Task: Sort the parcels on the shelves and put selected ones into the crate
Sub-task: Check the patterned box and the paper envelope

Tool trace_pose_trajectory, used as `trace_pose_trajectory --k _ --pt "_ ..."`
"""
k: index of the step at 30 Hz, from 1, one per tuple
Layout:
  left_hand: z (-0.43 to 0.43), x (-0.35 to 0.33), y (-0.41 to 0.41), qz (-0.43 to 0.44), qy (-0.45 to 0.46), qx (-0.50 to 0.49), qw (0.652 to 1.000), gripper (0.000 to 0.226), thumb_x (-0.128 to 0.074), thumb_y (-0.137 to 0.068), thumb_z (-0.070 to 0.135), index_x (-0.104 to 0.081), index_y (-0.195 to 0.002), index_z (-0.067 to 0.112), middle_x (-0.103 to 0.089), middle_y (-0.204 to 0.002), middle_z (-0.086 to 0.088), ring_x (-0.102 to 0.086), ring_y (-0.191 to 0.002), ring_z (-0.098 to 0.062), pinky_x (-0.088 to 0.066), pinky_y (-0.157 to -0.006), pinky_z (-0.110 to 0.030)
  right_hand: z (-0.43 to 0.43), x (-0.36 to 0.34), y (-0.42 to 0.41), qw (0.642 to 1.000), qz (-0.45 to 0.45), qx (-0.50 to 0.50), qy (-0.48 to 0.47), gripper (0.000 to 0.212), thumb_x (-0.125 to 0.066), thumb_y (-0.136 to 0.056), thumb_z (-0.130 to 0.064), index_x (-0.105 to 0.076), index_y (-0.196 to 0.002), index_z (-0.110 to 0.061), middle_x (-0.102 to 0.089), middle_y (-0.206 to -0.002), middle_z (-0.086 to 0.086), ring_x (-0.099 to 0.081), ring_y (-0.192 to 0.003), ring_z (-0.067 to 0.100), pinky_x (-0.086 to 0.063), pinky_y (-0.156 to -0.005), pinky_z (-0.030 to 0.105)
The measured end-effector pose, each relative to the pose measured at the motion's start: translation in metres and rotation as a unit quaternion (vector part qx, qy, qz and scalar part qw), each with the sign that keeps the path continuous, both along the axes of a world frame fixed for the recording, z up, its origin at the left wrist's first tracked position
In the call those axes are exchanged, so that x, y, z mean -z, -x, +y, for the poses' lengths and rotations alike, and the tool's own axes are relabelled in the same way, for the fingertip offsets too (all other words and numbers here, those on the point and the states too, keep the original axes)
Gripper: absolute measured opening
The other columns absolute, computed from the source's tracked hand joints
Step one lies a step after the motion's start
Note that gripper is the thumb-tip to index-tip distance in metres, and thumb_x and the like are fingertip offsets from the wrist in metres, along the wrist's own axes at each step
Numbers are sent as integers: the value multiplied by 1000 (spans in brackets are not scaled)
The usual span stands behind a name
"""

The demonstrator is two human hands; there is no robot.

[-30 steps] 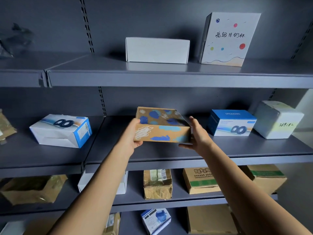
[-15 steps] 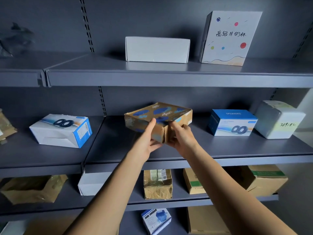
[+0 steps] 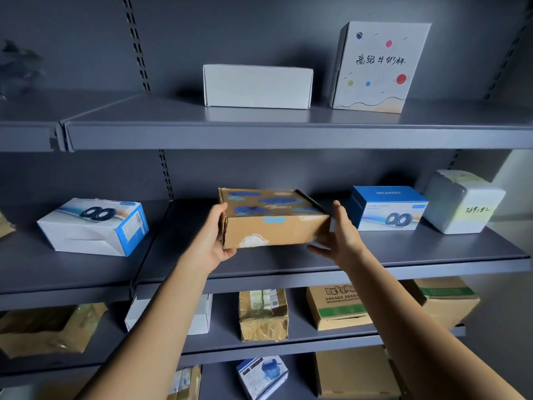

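step: sorting, checking painted box [image 3: 274,226] at middle shelf [image 3: 418,252] | left grip [image 3: 212,243] is clutching its left end | right grip [image 3: 343,241], flat-palmed, is pressing the right end | next: probably deciding crate or shelf

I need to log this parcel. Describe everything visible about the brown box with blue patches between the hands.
The box is flat, brown cardboard, its top and front daubed with blue and white patches; the edges look worn. It sits roughly level, front face toward the camera, over the middle shelf; whether it rests there is unclear. The left hand grips its left end, thumb up the side; the right hand lies open at its right end.
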State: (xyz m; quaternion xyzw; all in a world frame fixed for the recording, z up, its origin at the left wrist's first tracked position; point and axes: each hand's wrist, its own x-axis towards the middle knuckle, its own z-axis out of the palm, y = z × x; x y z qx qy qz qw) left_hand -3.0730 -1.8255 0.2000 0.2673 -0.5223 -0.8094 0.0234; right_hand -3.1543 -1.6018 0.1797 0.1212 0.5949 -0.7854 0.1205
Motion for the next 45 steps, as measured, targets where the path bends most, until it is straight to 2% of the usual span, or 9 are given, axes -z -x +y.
trace_pose_trajectory --k 7,11,16,22,27,31,34,40,45 --pt "4 5 4 56 -105 -60 991 50 -53 -86 65 -64 -106 20 -69 -102 -10 -65 -97 -21 -55 -82 -37 -13 -4 -15 996 58 -50 33 21 -54 -96 -28 -52 -114 -19 -60 -113 14 -64 -91 24 -58 -63 40" --pt "23 7 5 62 -111 -48 991 29 -65 -87 46 -56 -97 20 -63 -102 -11 -61 -98 -23 -49 -98 -44 -29 -4 -25 995 53 -73 33 62 -65 -91 -27 -26 -138 -22 -51 -124 12 -63 -93 22 -57 -69 39" --pt "30 17 12 26 -113 -43 992 55 -76 -82 26 -51 -127 9 -62 -119 -17 -61 -101 -26 -54 -86 -45 -36 -1 -31 988 84 -127 16 68 -71 -88 -24 -21 -132 -31 -59 -123 9 -70 -90 21 -60 -77 40" --pt "13 18 15 12 -74 -79 994 42 -67 -86 18 -53 -125 10 -63 -106 -11 -62 -90 -20 -54 -66 -36 -18 3 -26 986 100 -106 -79 37 -55 -97 -16 -32 -125 -25 -65 -102 12 -71 -83 25 -59 -76 42" --pt "3 16 12 14 -38 -70 997 21 -62 -87 25 -61 -105 14 -68 -97 -7 -66 -85 -18 -56 -66 -33 6 14 -9 965 158 -49 -201 82 -59 -88 8 -18 -148 -32 -57 -119 12 -68 -93 26 -59 -73 41" --pt "2 19 11 33 7 -37 999 33 -60 -87 33 -67 -112 13 -73 -104 -9 -68 -94 -25 -52 -95 -43 11 15 -5 911 261 -112 -300 99 -71 -79 9 -13 -153 -22 -52 -119 3 -61 -81 11 -53 -71 33" --pt "2 18 10 43 28 -30 998 32 -63 -86 36 -69 -109 14 -73 -107 -9 -67 -100 -26 -49 -100 -43 11 19 0 870 338 -128 -335 100 -78 -75 4 -18 -152 -15 -54 -126 2 -60 -103 12 -47 -93 28" --pt "-2 12 8 63 57 -60 995 48 -64 -89 44 -58 -125 13 -71 -112 -8 -69 -99 -22 -55 -89 -38 13 19 -2 857 387 -147 -306 81 -80 -76 -2 -31 -136 -27 -55 -118 -18 -60 -105 -1 -49 -93 24" --pt "2 5 3 72 111 -79 988 28 -48 -99 34 -60 -118 17 -68 -106 -3 -66 -86 -16 -56 -63 -27 9 17 -6 863 377 -148 -302 78 -77 -81 -7 -32 -143 -23 -57 -114 -24 -62 -99 3 -47 -88 16"
